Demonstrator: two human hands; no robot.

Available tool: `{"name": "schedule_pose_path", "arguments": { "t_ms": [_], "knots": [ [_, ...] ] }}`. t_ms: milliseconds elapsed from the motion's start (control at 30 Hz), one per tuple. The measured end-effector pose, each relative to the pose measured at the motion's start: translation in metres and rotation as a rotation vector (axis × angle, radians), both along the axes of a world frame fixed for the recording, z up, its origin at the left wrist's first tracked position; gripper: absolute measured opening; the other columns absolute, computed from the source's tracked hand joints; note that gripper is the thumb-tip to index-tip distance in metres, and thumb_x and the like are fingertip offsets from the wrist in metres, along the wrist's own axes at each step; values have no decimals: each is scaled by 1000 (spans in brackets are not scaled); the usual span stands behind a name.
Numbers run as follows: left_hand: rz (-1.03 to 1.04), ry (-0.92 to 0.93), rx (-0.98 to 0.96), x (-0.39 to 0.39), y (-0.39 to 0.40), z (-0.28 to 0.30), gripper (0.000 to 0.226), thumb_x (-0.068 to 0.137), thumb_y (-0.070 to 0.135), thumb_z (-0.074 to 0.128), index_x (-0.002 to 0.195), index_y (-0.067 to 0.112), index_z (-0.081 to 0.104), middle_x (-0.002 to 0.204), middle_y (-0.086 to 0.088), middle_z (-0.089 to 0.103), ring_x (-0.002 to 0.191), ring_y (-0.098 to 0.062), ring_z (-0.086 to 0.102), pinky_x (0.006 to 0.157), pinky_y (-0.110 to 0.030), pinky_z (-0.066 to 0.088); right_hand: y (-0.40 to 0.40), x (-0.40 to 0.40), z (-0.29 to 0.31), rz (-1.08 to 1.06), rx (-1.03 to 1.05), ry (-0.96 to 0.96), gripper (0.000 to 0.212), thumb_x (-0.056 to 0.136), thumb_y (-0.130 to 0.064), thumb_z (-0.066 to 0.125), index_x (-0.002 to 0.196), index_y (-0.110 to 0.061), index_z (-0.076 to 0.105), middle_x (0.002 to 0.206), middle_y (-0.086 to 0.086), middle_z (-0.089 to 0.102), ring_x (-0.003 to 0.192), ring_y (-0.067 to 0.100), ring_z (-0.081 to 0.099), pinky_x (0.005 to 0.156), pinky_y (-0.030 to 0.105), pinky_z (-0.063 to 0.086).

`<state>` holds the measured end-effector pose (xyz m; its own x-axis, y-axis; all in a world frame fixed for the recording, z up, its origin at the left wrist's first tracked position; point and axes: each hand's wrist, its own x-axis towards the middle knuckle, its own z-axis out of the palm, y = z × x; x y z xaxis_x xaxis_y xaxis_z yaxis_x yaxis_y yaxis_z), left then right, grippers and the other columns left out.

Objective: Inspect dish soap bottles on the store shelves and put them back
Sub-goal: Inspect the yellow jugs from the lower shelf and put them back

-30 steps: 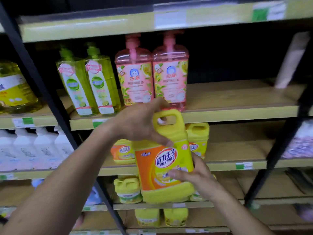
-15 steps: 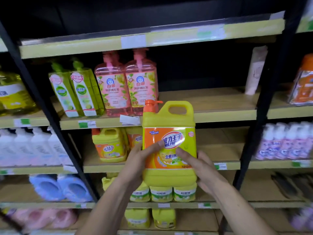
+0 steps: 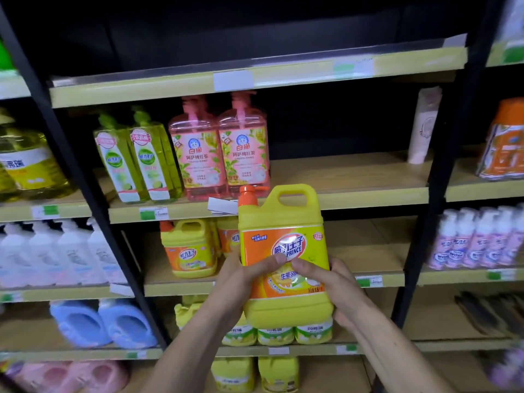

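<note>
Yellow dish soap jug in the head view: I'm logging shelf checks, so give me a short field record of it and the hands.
item: yellow dish soap jug, orange pump cap, orange label
pose: upright, label facing the camera, off the shelf
left hand: grips the jug's left side, thumb across the label
right hand: grips the right side and lower corner
behind it: matching yellow jug on the shelf board

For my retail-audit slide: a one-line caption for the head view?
Both hands, left and right, hold a yellow dish soap jug upright before stocked store shelves.

"PRINCE" and 威力王子 on held yellow jug's label (image 3: 283, 251), 白猫 on pink pump bottles (image 3: 195, 154)
</note>
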<state>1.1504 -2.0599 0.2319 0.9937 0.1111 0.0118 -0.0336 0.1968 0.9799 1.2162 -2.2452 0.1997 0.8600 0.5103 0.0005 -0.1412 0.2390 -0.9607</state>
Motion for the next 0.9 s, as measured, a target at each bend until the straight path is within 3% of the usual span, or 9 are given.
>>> {"name": "schedule_pose_path", "arguments": {
  "t_ms": [133, 300, 367, 667, 800, 900],
  "knots": [
    [-23, -19, 18, 0, 22, 14, 77, 69, 48, 95, 136, 20, 69, 125, -8, 80, 113, -33, 78, 94, -49, 64, 18, -4, 3, -49, 28, -4, 89, 35, -48, 110, 112, -12, 81, 113, 19, 81, 101, 38, 80, 74, 41, 66],
    [29, -44, -94, 1, 45, 19, 49, 75, 48, 91, 116, 24, 81, 117, -13, 82, 103, -37, 81, 77, -44, 68, 48, -18, 15, -61, 51, -74, 86, 39, -52, 108, 112, -15, 82, 115, 18, 81, 101, 33, 80, 76, 35, 65],
    [13, -54, -141, 1, 54, 17, 44, 73, 47, 90, 112, 28, 83, 116, -15, 82, 102, -38, 81, 75, -44, 68, 59, -23, 22, -103, 46, -90, 98, 41, -57, 106, 125, -15, 75, 119, 15, 80, 106, 33, 79, 80, 36, 65],
    [-108, -73, -174, -7, 103, 4, 58, 69, 53, 97, 120, 31, 80, 123, -14, 80, 109, -37, 79, 79, -41, 67, 110, -35, 37, -256, 29, -117, 101, 48, -59, 104, 131, -13, 70, 119, 14, 80, 108, 34, 79, 82, 38, 66],
    [-193, -95, -108, -14, 127, 3, 63, 69, 60, 97, 126, 41, 74, 130, -5, 78, 116, -31, 78, 85, -37, 66, 125, -41, 35, -318, 67, -148, 81, 54, -51, 105, 121, -16, 75, 119, 19, 79, 109, 40, 77, 86, 45, 65],
    [-198, -131, -117, -13, 143, 11, 77, 64, 63, 98, 132, 36, 71, 130, -5, 78, 117, -30, 77, 85, -36, 66, 133, -47, 37, -331, 55, -187, 72, 58, -48, 104, 119, -20, 76, 119, 19, 79, 109, 41, 77, 90, 51, 64]
  ]
}}
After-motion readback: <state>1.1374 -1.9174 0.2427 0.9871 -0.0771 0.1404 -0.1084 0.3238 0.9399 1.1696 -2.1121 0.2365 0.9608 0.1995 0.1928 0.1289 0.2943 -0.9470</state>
